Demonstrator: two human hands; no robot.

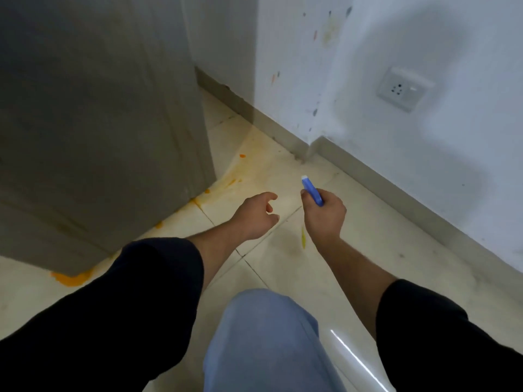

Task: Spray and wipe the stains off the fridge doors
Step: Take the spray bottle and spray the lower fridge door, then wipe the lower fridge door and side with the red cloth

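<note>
The grey fridge (93, 123) fills the left half of the view, its lower door faintly streaked near the bottom edge. My right hand (324, 215) grips a blue spray head with a white nozzle tip (311, 189), pointing up and to the left above the floor; the bottle below it is hidden by the hand. Just left of it, my left hand (256, 216) hovers over the tiles with loosely curled fingers, holding nothing. Both hands are to the right of the fridge's bottom corner, not touching it.
Orange splashes (70, 278) lie on the tiled floor along the fridge's base. A white wall (368, 108) with coloured specks and a socket (403, 89) runs on the right, with a grey skirting board below. My knee in blue trousers (266, 335) is bottom centre.
</note>
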